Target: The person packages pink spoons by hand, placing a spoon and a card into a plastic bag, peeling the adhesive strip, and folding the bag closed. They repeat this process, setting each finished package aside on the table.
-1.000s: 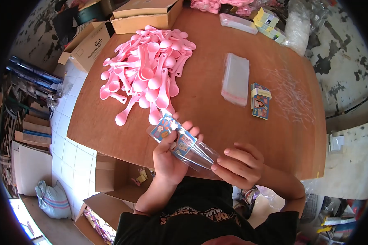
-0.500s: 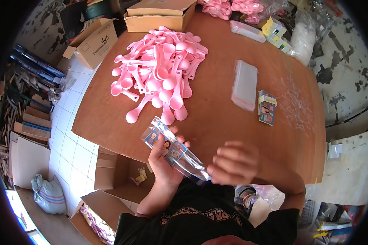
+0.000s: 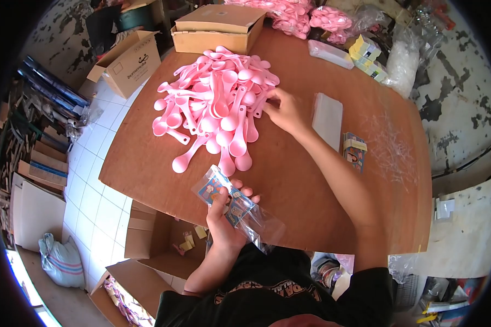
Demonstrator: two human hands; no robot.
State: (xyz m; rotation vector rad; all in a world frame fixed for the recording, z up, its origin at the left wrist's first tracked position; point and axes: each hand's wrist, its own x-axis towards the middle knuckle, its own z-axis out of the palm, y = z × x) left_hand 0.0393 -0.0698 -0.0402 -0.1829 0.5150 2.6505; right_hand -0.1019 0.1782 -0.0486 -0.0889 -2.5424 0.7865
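My left hand (image 3: 225, 224) is closed around a clear plastic bag (image 3: 264, 224) near the table's front edge. Inside the bag shows a blue printed card (image 3: 239, 208), partly covered by my thumb. A large heap of pink plastic spoons (image 3: 219, 101) lies on the table beyond it. At the heap's right edge is my right hand (image 3: 287, 113), its fingers pinched at a pink spoon (image 3: 264, 99); the fingertips partly hide the contact.
A stack of clear bags (image 3: 328, 121) and a banded bundle of cards (image 3: 354, 152) lie on the table (image 3: 294, 180). A cardboard box (image 3: 218, 32) stands behind the heap. Bagged pink spoons (image 3: 330, 19) sit at the back. An open carton (image 3: 166, 240) is below the front edge.
My right hand has moved from the bag's lower end, forward to the spoon heap's right edge. The bag stays in my left hand, its lower end now looser and wider.
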